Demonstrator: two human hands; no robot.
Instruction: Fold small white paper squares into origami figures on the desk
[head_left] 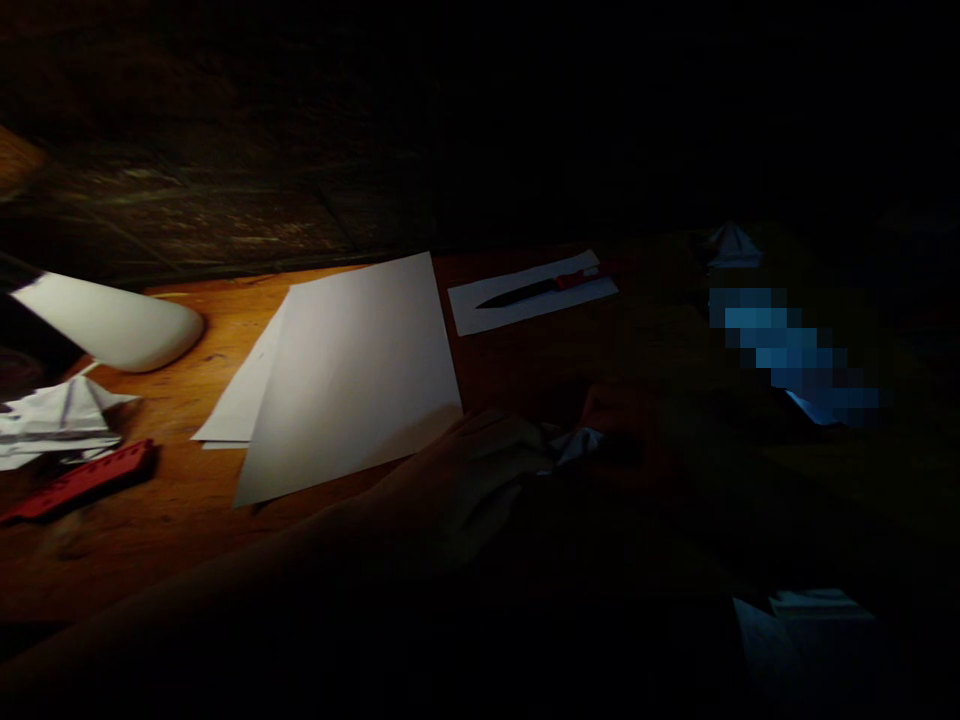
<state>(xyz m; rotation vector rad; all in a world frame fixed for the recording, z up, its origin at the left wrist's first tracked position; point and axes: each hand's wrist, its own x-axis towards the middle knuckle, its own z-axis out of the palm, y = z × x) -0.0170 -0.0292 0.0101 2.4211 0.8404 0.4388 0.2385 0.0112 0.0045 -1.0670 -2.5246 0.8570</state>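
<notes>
Over the dim middle of the wooden table, my left hand (487,460) has its fingers closed on a small folded piece of paper (576,446). My right hand (619,415) is at the paper's other side, largely lost in shadow, with its fingers seemingly pinched on it. Just behind my left hand lie overlapping sheets of white paper (352,370). A knife (525,293) with a dark blade and red handle rests on a paper strip (472,315) beyond my hands.
At the left stand a white lamp-like object (120,320), a folded paper shape (67,415) and a red strip with dark notches (82,485). Another folded paper (733,246) sits at the back right, near a pixelated bluish patch (795,345). Pale papers (810,610) show at lower right.
</notes>
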